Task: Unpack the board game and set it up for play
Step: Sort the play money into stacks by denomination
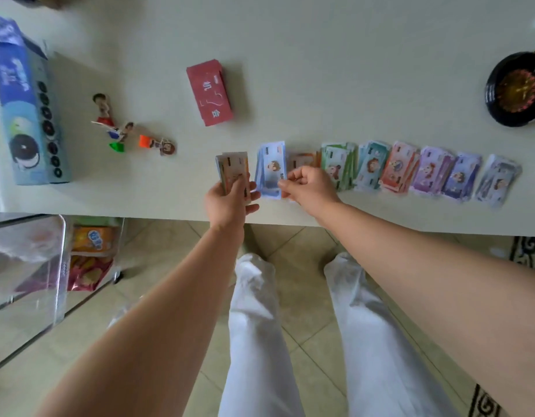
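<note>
The person's two legs in white trousers stand on the tiled floor nearest the camera, with two bare forearms reaching over them to the front edge of the pale table (320,40). The left hand (230,200) grips one stack of orange notes (232,168), with the fingers curled round it, and holds it just above the table edge. The right hand (308,188) has its fingers curled, and its thumb and forefinger pinch the right edge of the blue pile (270,170) lying on the table just beside that stack.

Eight piles of play money lie in one row along the front edge. The blue one comes first, then a beige pile (302,160) partly hidden by the right hand. After it come the green pile (338,168), teal pile (371,167), red pile (398,168), purple pile (432,173), violet pile (462,179) and lilac pile (498,179), each overlapping its neighbour.

Further back and to the left, three cardboard figures (121,130) lie flat together, with one loose green stand (117,146) beside them. One red card box (209,91) lies behind the notes. One black wheel (516,90) sits at the far right, and one blue carton (25,109) lies at the far left.
</note>
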